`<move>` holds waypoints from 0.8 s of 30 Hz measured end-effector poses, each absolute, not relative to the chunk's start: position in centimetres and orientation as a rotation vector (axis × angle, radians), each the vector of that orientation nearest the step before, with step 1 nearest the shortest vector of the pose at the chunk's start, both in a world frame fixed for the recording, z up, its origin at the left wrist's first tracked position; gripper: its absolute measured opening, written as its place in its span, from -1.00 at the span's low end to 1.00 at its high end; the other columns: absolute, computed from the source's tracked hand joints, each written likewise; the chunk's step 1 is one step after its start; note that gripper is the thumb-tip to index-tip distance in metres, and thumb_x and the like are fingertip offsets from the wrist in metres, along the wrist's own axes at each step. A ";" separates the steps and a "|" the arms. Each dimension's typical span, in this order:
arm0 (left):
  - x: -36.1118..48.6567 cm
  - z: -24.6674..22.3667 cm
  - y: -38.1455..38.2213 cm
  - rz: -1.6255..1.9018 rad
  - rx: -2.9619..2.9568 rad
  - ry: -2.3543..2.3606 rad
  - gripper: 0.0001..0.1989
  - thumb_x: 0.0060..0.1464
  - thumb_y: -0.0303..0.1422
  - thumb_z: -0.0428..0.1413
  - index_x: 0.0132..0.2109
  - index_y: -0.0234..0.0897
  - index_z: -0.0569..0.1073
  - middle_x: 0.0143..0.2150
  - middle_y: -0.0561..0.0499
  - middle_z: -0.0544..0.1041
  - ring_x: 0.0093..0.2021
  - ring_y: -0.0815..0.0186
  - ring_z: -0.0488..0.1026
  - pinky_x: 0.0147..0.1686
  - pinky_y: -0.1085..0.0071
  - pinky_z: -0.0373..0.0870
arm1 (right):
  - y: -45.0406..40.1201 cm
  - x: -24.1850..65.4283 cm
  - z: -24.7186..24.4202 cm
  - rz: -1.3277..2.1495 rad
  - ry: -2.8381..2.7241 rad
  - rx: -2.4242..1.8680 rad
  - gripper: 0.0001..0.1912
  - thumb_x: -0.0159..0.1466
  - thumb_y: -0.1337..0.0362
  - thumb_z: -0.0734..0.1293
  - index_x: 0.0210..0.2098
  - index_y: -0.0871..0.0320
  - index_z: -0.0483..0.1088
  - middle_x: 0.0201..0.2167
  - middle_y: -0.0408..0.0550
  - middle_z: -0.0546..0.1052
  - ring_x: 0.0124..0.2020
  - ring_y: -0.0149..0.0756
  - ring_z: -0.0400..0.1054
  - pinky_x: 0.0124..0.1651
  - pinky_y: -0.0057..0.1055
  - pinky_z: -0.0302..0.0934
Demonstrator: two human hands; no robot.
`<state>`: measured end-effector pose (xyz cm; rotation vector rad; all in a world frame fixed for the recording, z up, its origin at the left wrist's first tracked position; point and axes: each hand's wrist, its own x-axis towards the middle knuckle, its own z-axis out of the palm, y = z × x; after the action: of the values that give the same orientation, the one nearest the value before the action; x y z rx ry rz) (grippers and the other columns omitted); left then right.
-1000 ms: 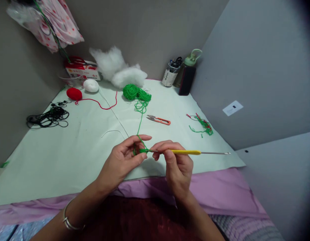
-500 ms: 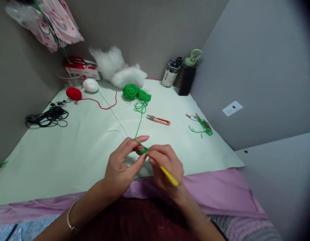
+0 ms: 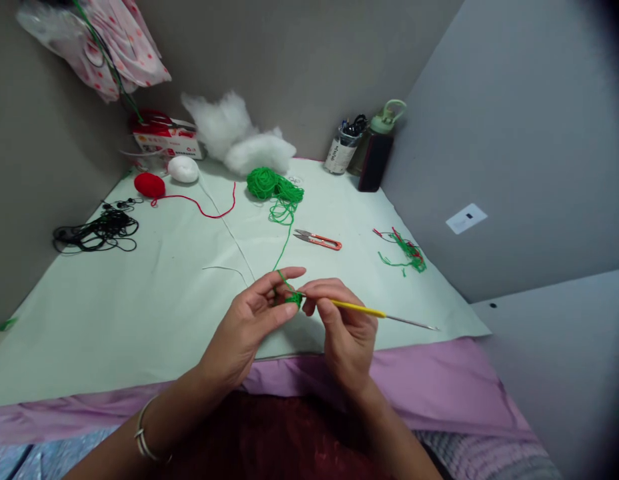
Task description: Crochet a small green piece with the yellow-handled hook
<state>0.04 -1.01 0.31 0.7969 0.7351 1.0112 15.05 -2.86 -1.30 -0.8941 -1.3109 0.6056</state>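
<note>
My left hand (image 3: 254, 323) pinches a small green crocheted piece (image 3: 294, 299) between thumb and fingers, and green yarn runs over its raised index finger. My right hand (image 3: 347, 330) is closed around a crochet hook with a yellow handle (image 3: 359, 307). One end of the hook meets the green piece; its other metal end points right. From the left hand the yarn leads up to a green ball (image 3: 263, 183) with loose loops beside it. Orange-handled thread snips (image 3: 319, 240) lie beyond the hands.
At the back left are a red yarn ball (image 3: 150, 185), a white ball (image 3: 183, 169), black cord (image 3: 97, 230), a box (image 3: 169, 143) and white stuffing (image 3: 239, 137). A pen cup (image 3: 340, 152), bottle (image 3: 384, 120) and dark phone (image 3: 376, 162) stand back right. Yarn scraps (image 3: 412, 253) lie right.
The yellow hook has swung from pointing down toward me to lying nearly level, pointing right. My right hand has turned with it. The green piece appears slightly further right and higher.
</note>
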 end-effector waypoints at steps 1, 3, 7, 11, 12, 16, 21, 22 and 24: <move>0.2 0.2 -1.1 1.030 0.822 0.756 -0.62 0.10 -0.34 0.43 0.08 -0.09 0.71 -0.20 0.05 0.57 -0.13 0.31 0.42 0.00 0.42 0.35 | -3.0 15.0 -1.5 0.526 -1.356 -0.926 -0.80 0.47 0.35 0.34 -0.10 0.01 0.62 -0.25 -0.06 0.66 -0.25 -0.26 0.55 -0.26 -0.29 0.48; 0.4 0.0 -1.1 1.067 0.816 0.772 -0.59 0.10 -0.35 0.43 0.12 -0.09 0.69 -0.23 0.06 0.56 -0.14 0.31 0.43 0.00 0.41 0.36 | -3.4 14.9 -2.0 0.312 -1.483 -0.987 -0.73 0.44 0.41 0.35 0.00 -0.03 0.62 -0.19 -0.04 0.66 -0.20 -0.23 0.57 -0.21 -0.26 0.51; 0.4 -0.3 -0.6 0.938 0.562 0.675 -0.59 0.09 -0.35 0.42 0.10 -0.21 0.69 -0.21 0.02 0.59 -0.18 0.32 0.46 0.00 0.39 0.41 | -3.6 15.1 -2.6 0.081 -1.587 -1.012 -0.68 0.42 0.43 0.38 0.05 -0.05 0.63 -0.11 0.01 0.66 -0.14 -0.18 0.57 -0.19 -0.23 0.50; 0.0 -0.1 0.0 0.892 0.462 0.613 -0.62 0.06 -0.38 0.42 0.06 -0.30 0.71 -0.28 0.03 0.56 -0.29 0.38 0.43 -0.05 0.41 0.44 | -3.1 15.6 -2.0 0.573 -1.215 -0.968 -0.79 0.48 0.32 0.33 -0.14 0.01 0.64 -0.30 -0.09 0.61 -0.34 -0.31 0.47 -0.28 -0.31 0.40; 0.0 0.0 0.1 0.906 0.489 0.611 -0.63 0.08 -0.38 0.42 0.06 -0.28 0.71 -0.28 0.03 0.57 -0.26 0.37 0.45 -0.04 0.41 0.43 | -3.0 15.7 -1.9 0.701 -1.139 -0.930 -0.80 0.49 0.29 0.33 -0.18 0.01 0.63 -0.31 -0.11 0.59 -0.38 -0.34 0.43 -0.29 -0.33 0.37; 0.0 0.2 -0.2 0.948 0.673 0.609 -0.71 0.10 -0.38 0.41 0.00 -0.21 0.73 -0.19 -0.01 0.63 -0.11 0.28 0.51 0.03 0.39 0.37 | -2.6 15.6 -1.9 0.908 -1.099 -0.850 -0.85 0.46 0.23 0.39 -0.18 0.00 0.66 -0.25 -0.11 0.62 -0.35 -0.39 0.41 -0.27 -0.38 0.32; -0.3 0.1 -0.5 0.932 0.760 0.681 -0.63 0.09 -0.33 0.42 0.08 -0.15 0.70 -0.20 0.02 0.57 -0.09 0.24 0.51 0.09 0.31 0.34 | -2.5 15.6 -2.1 1.005 -1.074 -0.816 -0.84 0.47 0.22 0.38 -0.15 -0.01 0.66 -0.24 -0.12 0.64 -0.35 -0.40 0.44 -0.27 -0.41 0.32; -0.4 0.0 -0.5 0.924 0.760 0.691 -0.59 0.08 -0.32 0.42 0.10 -0.15 0.69 -0.20 0.02 0.55 -0.10 0.23 0.50 0.09 0.29 0.34 | -2.5 15.6 -2.0 1.032 -1.055 -0.806 -0.84 0.47 0.21 0.39 -0.16 0.00 0.66 -0.25 -0.12 0.64 -0.36 -0.41 0.44 -0.27 -0.41 0.32; -0.5 0.0 -0.5 0.914 0.764 0.704 -0.55 0.06 -0.30 0.43 0.13 -0.15 0.68 -0.19 0.01 0.54 -0.10 0.22 0.50 0.07 0.27 0.36 | -2.5 15.6 -1.8 1.071 -1.008 -0.790 -0.85 0.46 0.20 0.40 -0.19 0.03 0.65 -0.28 -0.13 0.63 -0.38 -0.42 0.44 -0.28 -0.42 0.33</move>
<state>-0.49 -0.49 0.05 0.7636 0.7038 0.9141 15.60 -2.51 -1.81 -0.7899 -1.0081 1.0706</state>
